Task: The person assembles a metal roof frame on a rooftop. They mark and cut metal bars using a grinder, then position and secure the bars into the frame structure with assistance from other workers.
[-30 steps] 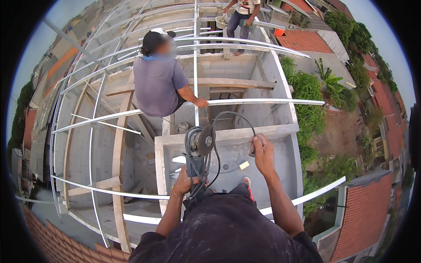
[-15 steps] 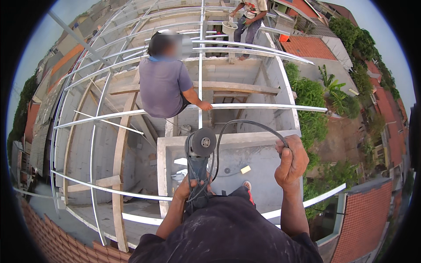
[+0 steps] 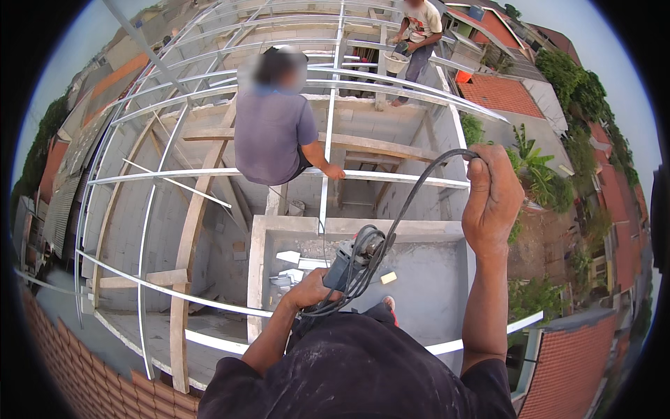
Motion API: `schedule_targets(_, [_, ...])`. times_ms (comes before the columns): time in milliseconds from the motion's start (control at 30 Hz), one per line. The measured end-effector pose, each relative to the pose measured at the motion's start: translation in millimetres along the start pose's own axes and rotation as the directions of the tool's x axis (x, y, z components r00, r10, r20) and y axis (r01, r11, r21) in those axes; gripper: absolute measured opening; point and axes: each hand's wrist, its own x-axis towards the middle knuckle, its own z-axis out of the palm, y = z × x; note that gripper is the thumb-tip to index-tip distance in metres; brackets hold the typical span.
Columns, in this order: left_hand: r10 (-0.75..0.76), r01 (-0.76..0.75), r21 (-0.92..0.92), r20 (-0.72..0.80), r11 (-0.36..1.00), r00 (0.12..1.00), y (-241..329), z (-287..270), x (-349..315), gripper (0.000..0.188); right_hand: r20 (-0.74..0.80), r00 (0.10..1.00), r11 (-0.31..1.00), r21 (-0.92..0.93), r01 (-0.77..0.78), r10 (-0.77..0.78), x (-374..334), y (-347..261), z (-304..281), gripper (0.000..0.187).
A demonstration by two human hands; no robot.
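Note:
My left hand is closed around the body of an angle grinder, close in front of my chest. Its head tilts to the right, and the disc is mostly hidden. Loops of black power cord hang over the grinder's head and body. Raised on the right at about head-of-grinder distance, my right hand pinches the cord between thumb and fingers, and the cord arcs from there down to the tool.
A co-worker in a purple shirt sits on the white metal framing; another person with a bucket is farther off. Wooden beams cross open rooms below. Metal offcuts and a yellow block lie on the slab.
My right hand has risen up and outward, drawing the cord higher. The grinder has tipped to the right, so its disc face no longer shows, and cord loops now drape over it.

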Motion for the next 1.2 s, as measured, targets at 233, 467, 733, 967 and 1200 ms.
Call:
schedule_targets(233, [0.194,-0.167,-0.154,0.178,0.974,0.965,29,20,-10,0.043,0.370,0.791,0.869,-0.118,-0.480,0.487,-138,134,64,0.026])
schedule_targets(467, [0.194,-0.245,-0.508,-0.152,0.826,0.969,-4,-10,-8,0.039,0.902,0.317,0.351,0.207,-0.913,0.294,-239,-9,70,0.030])
schedule_targets(733, [-0.063,-0.253,-0.541,-0.498,0.802,0.865,-20,48,38,0.020,0.896,0.382,0.564,0.198,-0.802,0.229,-208,-39,82,0.031])
schedule_targets(967, [-0.015,-0.240,-0.351,-0.591,0.905,0.807,-11,66,40,0.026,0.810,0.475,0.478,0.285,-0.831,0.344,-253,-19,109,0.081])
schedule_targets(1200, [0.243,-0.239,0.118,-0.760,0.964,0.603,-15,112,72,0.071,0.960,0.013,-0.214,0.075,-0.974,0.279,-266,10,95,0.055])
